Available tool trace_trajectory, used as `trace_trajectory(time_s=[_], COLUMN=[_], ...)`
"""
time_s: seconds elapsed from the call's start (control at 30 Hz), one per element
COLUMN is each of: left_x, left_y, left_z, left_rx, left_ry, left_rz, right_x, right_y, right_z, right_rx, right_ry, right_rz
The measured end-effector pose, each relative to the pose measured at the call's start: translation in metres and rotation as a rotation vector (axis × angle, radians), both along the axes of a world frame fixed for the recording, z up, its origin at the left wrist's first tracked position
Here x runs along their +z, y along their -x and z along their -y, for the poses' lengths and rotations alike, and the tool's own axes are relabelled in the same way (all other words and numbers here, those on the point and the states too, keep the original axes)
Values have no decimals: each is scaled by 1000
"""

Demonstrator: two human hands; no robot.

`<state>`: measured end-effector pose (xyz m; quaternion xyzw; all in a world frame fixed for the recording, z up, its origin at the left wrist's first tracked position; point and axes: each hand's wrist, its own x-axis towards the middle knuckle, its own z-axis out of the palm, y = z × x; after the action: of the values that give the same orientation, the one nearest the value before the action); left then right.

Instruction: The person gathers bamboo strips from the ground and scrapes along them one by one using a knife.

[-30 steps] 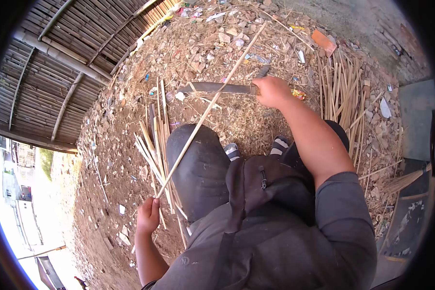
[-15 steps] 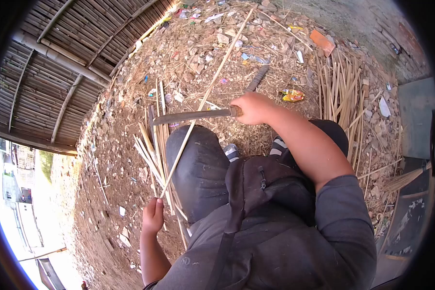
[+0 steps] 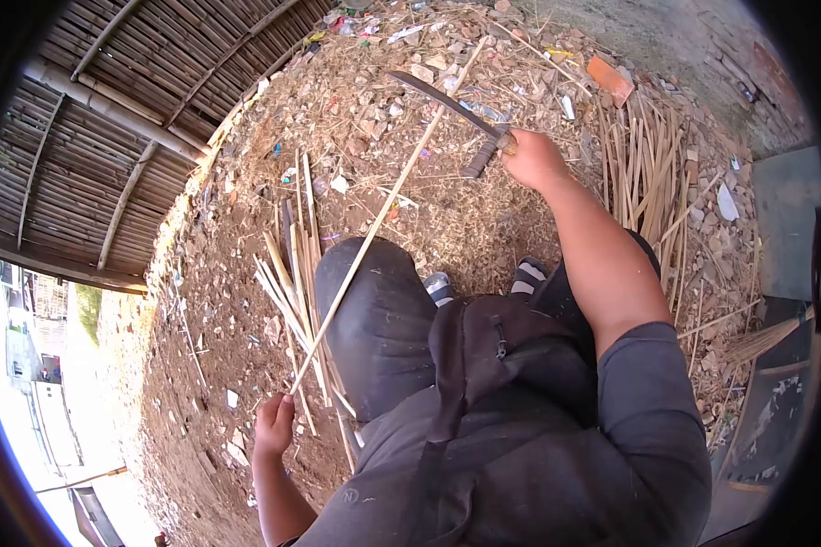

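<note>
My left hand (image 3: pixel 274 424), low on the left, is closed around the near end of a long pale bamboo strip (image 3: pixel 383 205). The strip slants up and away across my left knee (image 3: pixel 360 273). A machete (image 3: pixel 444 98) is in my right hand (image 3: pixel 532 159), which grips its short handle. Its dark curved blade points to the far left and crosses over the strip's far part in view; I cannot tell whether they touch. Below the machete's handle lies a dark, ridged bar-like piece (image 3: pixel 479 162), partly covered by the blade.
Beside my left knee lie several split bamboo pieces (image 3: pixel 287 283). A larger pile of strips (image 3: pixel 643 164) is on the right, near an orange brick (image 3: pixel 609 80). Rubble and litter cover the ground (image 3: pixel 219 310). A bamboo-slat structure (image 3: pixel 109 118) stands at upper left, a wall (image 3: pixel 684 46) at upper right.
My right hand has moved away from me and to the right, and the machete blade has swung to point farther forward. My left hand has come slightly nearer with the strip's end.
</note>
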<state>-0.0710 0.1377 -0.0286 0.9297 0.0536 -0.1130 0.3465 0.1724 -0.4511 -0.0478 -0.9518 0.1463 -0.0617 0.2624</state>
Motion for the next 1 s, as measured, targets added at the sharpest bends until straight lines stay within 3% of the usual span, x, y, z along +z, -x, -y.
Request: trace_trajectory(time_s=[0.23,0.47,0.63,0.77,1.0], left_x=[-3,0,18,9,11], left_y=[-1,-6,-11,-15,-24], left_z=[22,37,71,86,114], left_rx=[39,-49,-27,-95,-66], left_ry=[169,-7,-193,-244,-168], left_rz=[-65,17,81,290,274], right_x=[11,30,26,21,19], right_y=[9,25,27,27,31], right_z=[-24,-62,-70,-67,-78], right_rx=[235,658,705,681,736], right_ry=[0,194,229,203,196], right_rz=[112,112,76,71,72])
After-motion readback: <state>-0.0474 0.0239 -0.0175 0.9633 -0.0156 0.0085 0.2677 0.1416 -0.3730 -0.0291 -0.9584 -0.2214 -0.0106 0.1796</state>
